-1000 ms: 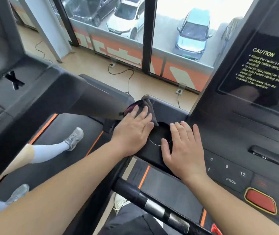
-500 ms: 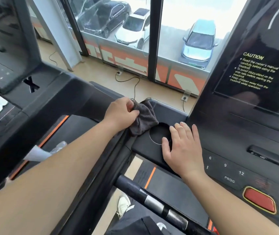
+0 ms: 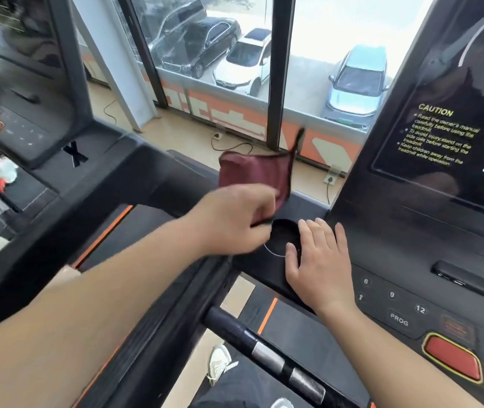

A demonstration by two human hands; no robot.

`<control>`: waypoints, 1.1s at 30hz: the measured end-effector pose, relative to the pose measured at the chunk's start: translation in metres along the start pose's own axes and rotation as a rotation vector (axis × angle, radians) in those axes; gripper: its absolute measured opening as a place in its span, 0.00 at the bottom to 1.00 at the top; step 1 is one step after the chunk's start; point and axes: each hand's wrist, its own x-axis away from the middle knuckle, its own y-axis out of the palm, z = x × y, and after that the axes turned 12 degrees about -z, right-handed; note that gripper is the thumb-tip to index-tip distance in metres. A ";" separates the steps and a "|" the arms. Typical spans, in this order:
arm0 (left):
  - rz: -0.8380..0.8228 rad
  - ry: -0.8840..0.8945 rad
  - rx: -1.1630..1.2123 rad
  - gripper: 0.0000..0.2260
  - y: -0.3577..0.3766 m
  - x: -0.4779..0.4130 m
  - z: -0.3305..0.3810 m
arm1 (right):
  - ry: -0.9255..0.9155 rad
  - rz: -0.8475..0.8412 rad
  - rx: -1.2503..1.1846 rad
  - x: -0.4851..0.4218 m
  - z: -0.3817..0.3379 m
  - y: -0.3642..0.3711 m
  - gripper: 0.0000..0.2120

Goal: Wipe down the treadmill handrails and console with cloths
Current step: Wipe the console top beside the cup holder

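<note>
My left hand point(image 3: 235, 219) grips a dark red cloth point(image 3: 252, 175) and holds it lifted above the left corner of the black treadmill console point(image 3: 411, 260); the cloth flaps upward, blurred. My right hand point(image 3: 320, 260) lies flat, fingers straight, on the console tray beside the round cup recess point(image 3: 282, 240). The black front handlebar with silver grip sensors point(image 3: 267, 354) runs below my arms. The console's screen with a yellow CAUTION text point(image 3: 438, 136) rises at right.
A red stop button point(image 3: 452, 359) and number keys point(image 3: 392, 295) sit on the console at lower right. A second treadmill point(image 3: 43, 160) stands close on the left. Windows with parked cars are ahead. My shoe point(image 3: 218, 363) shows below on the belt.
My left hand went from pressing the cloth on the console corner to gripping it and lifting it up off the surface. My right hand stayed flat in place.
</note>
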 end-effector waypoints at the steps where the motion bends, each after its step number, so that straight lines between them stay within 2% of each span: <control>1: -0.114 -0.028 -0.019 0.13 0.020 0.002 -0.003 | -0.002 0.001 -0.006 0.000 0.001 0.000 0.26; 2: -0.180 -0.060 -0.024 0.15 0.038 0.003 -0.006 | -0.003 0.002 -0.011 0.000 0.001 0.001 0.26; 3: -0.172 -0.089 -0.037 0.16 0.053 0.002 -0.013 | -0.006 0.003 -0.015 -0.001 0.002 0.002 0.25; 5: -0.045 -0.150 -0.127 0.17 0.074 -0.006 -0.025 | -0.015 0.015 -0.019 -0.001 0.003 0.004 0.25; 6: -0.026 -0.197 -0.175 0.22 0.081 -0.012 -0.029 | -0.017 0.020 -0.020 -0.001 0.003 0.005 0.25; 9: -0.156 -0.351 -0.157 0.34 0.106 -0.029 -0.036 | -0.023 0.027 -0.026 -0.001 0.004 0.005 0.25; 12: -0.162 -0.422 -0.168 0.35 0.122 -0.051 -0.038 | -0.011 0.044 -0.043 -0.002 0.003 0.005 0.26; 17: -0.135 -0.375 -0.128 0.32 0.099 -0.112 -0.053 | -0.002 0.050 -0.015 -0.004 0.004 0.008 0.30; 21: -0.162 -0.369 -0.075 0.29 0.087 -0.142 -0.053 | 0.017 0.106 -0.060 -0.005 0.003 0.009 0.29; 24: -0.150 -0.286 -0.269 0.31 0.104 -0.107 -0.041 | 0.074 0.201 -0.180 -0.004 0.007 0.008 0.27; 27: -0.173 -0.212 -0.327 0.32 0.127 -0.049 -0.027 | 0.155 0.282 -0.221 -0.001 0.011 0.005 0.27; 30: -0.185 -0.198 -0.325 0.32 0.129 -0.037 -0.027 | 0.191 0.246 -0.130 0.000 0.011 0.007 0.28; 33: -0.160 -0.176 -0.338 0.31 0.119 -0.067 -0.033 | 0.196 0.208 -0.078 -0.002 0.009 0.010 0.29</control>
